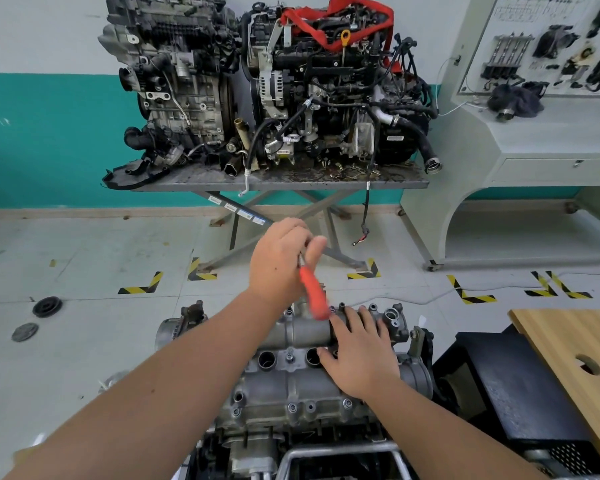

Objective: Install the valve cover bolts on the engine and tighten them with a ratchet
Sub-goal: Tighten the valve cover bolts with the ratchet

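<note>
Gripping the red-handled ratchet [313,292] in the left hand [280,261], raised above the valve cover [302,375]; right hand [359,355] lay flat, fingers spread on it.

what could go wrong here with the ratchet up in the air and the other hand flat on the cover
1. The left hand grips the ratchet near its head, above the valve cover; its orange handle is blurred, so a slip could drop it onto the right hand resting just below.
2. Open round holes in the cover sit beside the right hand; a loose bolt could fall in.
3. Parts on the floor could be a trip hazard.
</note>
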A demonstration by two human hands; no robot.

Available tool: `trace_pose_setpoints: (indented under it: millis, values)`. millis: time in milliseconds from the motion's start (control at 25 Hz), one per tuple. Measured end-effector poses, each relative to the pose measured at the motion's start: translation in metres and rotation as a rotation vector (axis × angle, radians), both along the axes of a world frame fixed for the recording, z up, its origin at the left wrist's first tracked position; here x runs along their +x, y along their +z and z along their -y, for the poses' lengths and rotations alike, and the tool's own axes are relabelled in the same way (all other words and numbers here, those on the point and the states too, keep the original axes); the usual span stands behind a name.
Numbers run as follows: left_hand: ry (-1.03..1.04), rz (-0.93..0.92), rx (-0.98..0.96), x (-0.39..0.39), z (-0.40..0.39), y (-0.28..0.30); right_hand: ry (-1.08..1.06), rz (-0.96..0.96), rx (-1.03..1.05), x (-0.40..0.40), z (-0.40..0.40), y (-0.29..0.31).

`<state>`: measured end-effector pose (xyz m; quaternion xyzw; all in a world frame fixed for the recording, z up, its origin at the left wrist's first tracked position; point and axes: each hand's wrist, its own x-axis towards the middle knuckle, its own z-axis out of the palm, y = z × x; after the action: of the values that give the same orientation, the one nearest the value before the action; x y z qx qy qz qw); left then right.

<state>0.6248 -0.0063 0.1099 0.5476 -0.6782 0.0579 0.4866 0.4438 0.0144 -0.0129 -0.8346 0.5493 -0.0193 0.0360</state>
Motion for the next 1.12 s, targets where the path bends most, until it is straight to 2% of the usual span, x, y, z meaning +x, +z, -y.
trace_pose_setpoints:
  millis: [80, 200, 240, 320, 480, 560, 640, 800, 920, 960, 1040, 1120]
  values:
    - [-0.042, -0.377, 0.061, -0.011, -0.005, -0.007, -0.001, 0.000, -0.005, 0.000, 0.000, -0.001]
    - [-0.136, -1.139, 0.273, -0.025, -0.005, -0.001, -0.001, 0.001, 0.011, 0.001, 0.001, -0.002]
    - [-0.154, -1.304, 0.340, -0.025, -0.004, 0.003, -0.001, 0.003, 0.012, 0.001, 0.001, -0.002]
    - [-0.158, -1.437, 0.441, -0.018, -0.001, 0.009, 0.001, 0.006, 0.009, 0.000, 0.001, -0.002]
    - [-0.128, -1.452, 0.639, 0.010, 0.005, 0.026, 0.003, 0.009, 0.014, 0.000, 0.002, -0.002]
    - [-0.066, -1.271, 0.818, 0.024, 0.007, 0.036, 0.005, 0.015, 0.020, 0.001, 0.002, -0.001]
    - [-0.011, -0.980, 0.966, 0.033, 0.008, 0.047, 0.004, 0.017, 0.026, 0.000, 0.002, -0.001]
    - [0.071, -0.358, 1.101, 0.034, 0.014, 0.070, 0.003, 0.012, 0.033, 0.000, 0.001, -0.001]
    - [0.157, 0.297, 1.054, 0.026, 0.022, 0.080, 0.005, 0.015, 0.030, 0.000, 0.001, -0.001]
    - [0.200, 0.455, 1.003, 0.022, 0.022, 0.080, 0.006, 0.017, 0.025, 0.000, 0.001, -0.001]
    - [0.250, 0.620, 0.894, 0.017, 0.019, 0.074, 0.008, 0.016, 0.018, 0.000, 0.000, -0.001]
    - [0.242, 0.702, 0.717, 0.012, 0.015, 0.060, 0.008, 0.013, 0.017, 0.000, 0.000, -0.001]
